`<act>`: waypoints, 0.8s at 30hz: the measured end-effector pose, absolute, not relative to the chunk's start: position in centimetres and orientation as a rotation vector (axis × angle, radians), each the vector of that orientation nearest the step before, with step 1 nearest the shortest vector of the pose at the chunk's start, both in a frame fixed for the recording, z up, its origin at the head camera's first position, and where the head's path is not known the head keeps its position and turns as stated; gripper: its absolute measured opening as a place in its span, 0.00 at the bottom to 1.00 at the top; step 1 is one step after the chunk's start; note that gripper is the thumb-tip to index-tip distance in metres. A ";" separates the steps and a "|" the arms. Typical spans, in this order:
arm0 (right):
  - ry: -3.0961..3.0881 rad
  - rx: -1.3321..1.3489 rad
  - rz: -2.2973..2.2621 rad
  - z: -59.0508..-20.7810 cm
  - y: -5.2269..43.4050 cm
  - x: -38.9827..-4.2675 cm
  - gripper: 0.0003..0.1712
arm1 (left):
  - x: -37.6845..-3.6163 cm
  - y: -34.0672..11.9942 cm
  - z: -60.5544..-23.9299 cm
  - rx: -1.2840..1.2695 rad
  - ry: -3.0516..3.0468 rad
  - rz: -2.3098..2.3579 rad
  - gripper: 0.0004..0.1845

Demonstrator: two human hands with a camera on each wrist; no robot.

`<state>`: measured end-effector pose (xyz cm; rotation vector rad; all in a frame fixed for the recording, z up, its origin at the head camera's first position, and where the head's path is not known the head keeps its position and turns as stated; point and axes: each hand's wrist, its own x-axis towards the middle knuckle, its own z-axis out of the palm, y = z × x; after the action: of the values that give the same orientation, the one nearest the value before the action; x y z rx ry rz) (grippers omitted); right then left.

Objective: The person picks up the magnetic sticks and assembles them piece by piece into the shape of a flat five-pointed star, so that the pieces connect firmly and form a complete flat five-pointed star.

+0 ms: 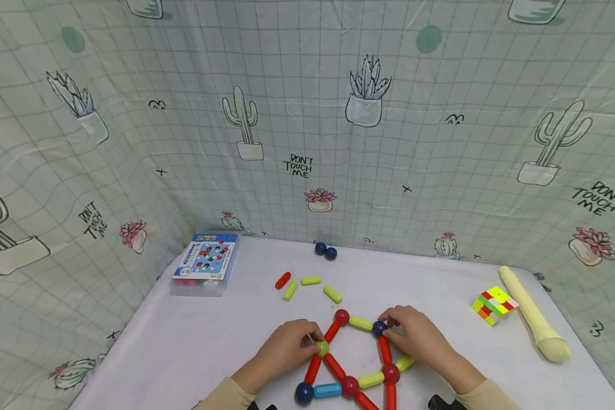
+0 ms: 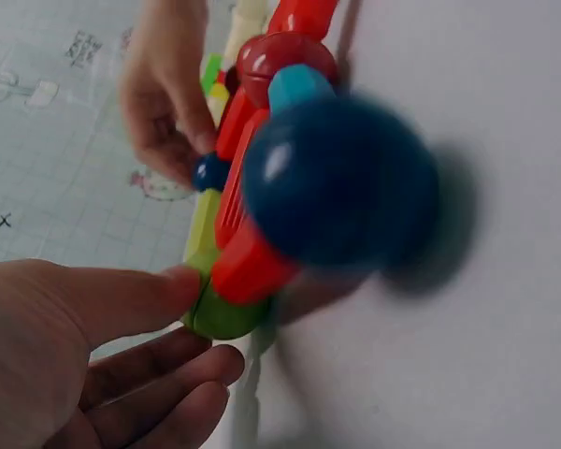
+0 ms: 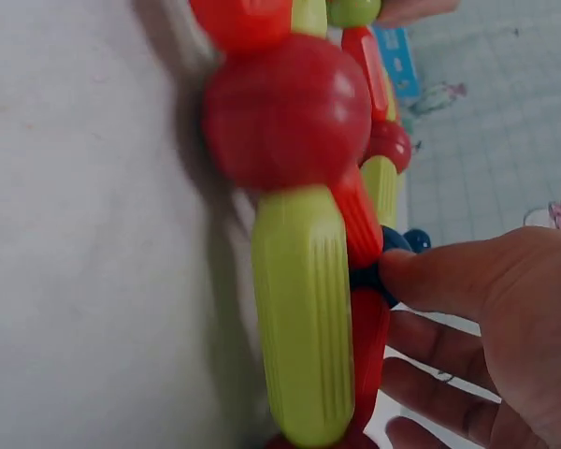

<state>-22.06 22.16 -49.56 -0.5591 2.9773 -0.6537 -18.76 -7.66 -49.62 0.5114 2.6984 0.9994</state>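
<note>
A flat frame of magnetic rods and balls [image 1: 349, 386] lies on the white table [image 1: 195, 341] near its front edge. My left hand [image 1: 312, 341] pinches the frame's green ball [image 1: 322, 347] at the left corner. In the left wrist view the thumb [image 2: 159, 290] presses on that green ball [image 2: 226, 313], and a big dark blue ball [image 2: 337, 182] fills the foreground. My right hand [image 1: 386, 330] pinches the dark blue ball [image 1: 379, 327] at the upper right corner. The right wrist view has the thumb [image 3: 430, 276] on this blue ball [image 3: 379, 271], beside a yellow-green rod [image 3: 304, 309].
Loose pieces lie behind the frame: a red rod [image 1: 283, 280], three yellow-green rods [image 1: 310, 280] and two dark blue balls [image 1: 325, 250]. A toy box [image 1: 205, 263] sits at the back left. A colourful cube [image 1: 494, 305] and a cream recorder [image 1: 533, 322] lie at the right. Cactus-print cloth walls surround the table.
</note>
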 end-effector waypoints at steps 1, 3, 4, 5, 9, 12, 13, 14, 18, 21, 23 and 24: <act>2.995 -0.581 -0.626 -49.4 21.8 -22.3 0.12 | -18.6 -7.6 -49.7 0.517 2.675 1.017 0.07; 3.027 -0.653 -0.566 -49.3 21.2 -22.7 0.11 | -18.1 -7.5 -49.9 0.537 2.640 1.039 0.08; 3.039 -0.698 -0.540 -49.2 20.9 -22.9 0.11 | -17.8 -7.3 -50.0 0.545 2.623 1.044 0.08; 3.049 -0.755 -0.517 -49.2 20.7 -23.1 0.11 | -17.4 -7.1 -50.1 0.549 2.604 1.054 0.09; 3.057 -0.933 -0.457 -49.2 19.9 -23.6 0.12 | -16.1 -6.2 -50.3 0.566 2.550 1.058 0.11; 3.056 -0.937 -0.458 -49.2 19.9 -23.3 0.14 | -15.7 -5.6 -50.3 0.567 2.542 1.078 0.10; 3.056 -0.903 -0.472 -49.1 20.0 -23.1 0.15 | -15.7 -5.6 -50.3 0.562 2.558 1.087 0.10; 3.059 -0.861 -0.493 -49.0 20.1 -22.8 0.15 | -15.7 -5.6 -50.4 0.550 2.578 1.103 0.10; 3.044 -0.582 -0.595 -48.4 20.9 -21.2 0.13 | -16.5 -6.2 -50.9 0.479 2.735 1.152 0.07; 2.988 -0.397 -0.612 -48.0 21.5 -20.2 0.11 | -17.3 -6.8 -51.5 0.455 2.841 1.163 0.09; 2.944 -0.311 -0.578 -47.9 21.9 -19.7 0.12 | -17.7 -7.1 -51.8 0.456 2.861 1.164 0.13; 2.918 -0.276 -0.557 -47.9 22.0 -19.4 0.13 | -17.9 -7.2 -51.9 0.463 2.857 1.165 0.15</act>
<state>-19.43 21.99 -47.93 -0.2764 2.9177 -0.5574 -17.85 -7.18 -51.94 0.4627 2.8565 1.1648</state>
